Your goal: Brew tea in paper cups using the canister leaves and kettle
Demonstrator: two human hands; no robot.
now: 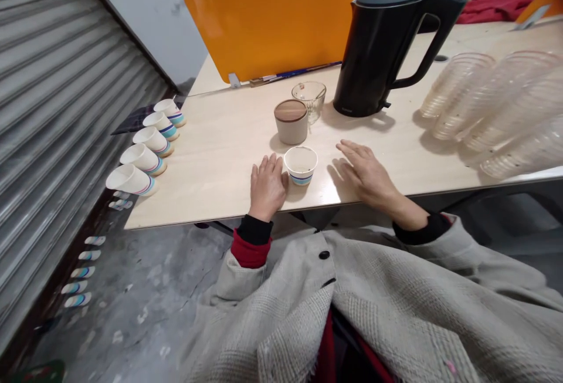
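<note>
- The table (220,136), pale wood, is filling the middle of the frame, with an orange panel (281,13) standing along its far edge at upper centre.
- A grey ribbed shutter (53,90) is taking up the left side of the frame.
- The person's grey coat (373,312) is spreading across the bottom right.
- Stacks of clear plastic cups (497,107) are lying on their sides at the right edge of the table.
- A black kettle (382,48) is standing upright at upper centre, its handle pointing right.
- A row of striped paper cups (145,148) is lying tilted along the table's left edge.
- The right hand (367,175) is resting palm down on the table, fingers spread and holding nothing, just right of centre and a little apart from the small paper cup (301,166).
- The left hand (266,186) is resting on the table near its front edge, fingers loosely curled and gripping nothing; its thumb side is sitting right beside the small paper cup, possibly touching it, though that is hard to make out.
- A beige jar with a wooden lid (291,122) is standing just behind the small paper cup.
- A small glass bowl (310,97) is sitting behind the jar, near the kettle's base.
- The small paper cup is standing upright between the two hands, at the centre of the frame.
</note>
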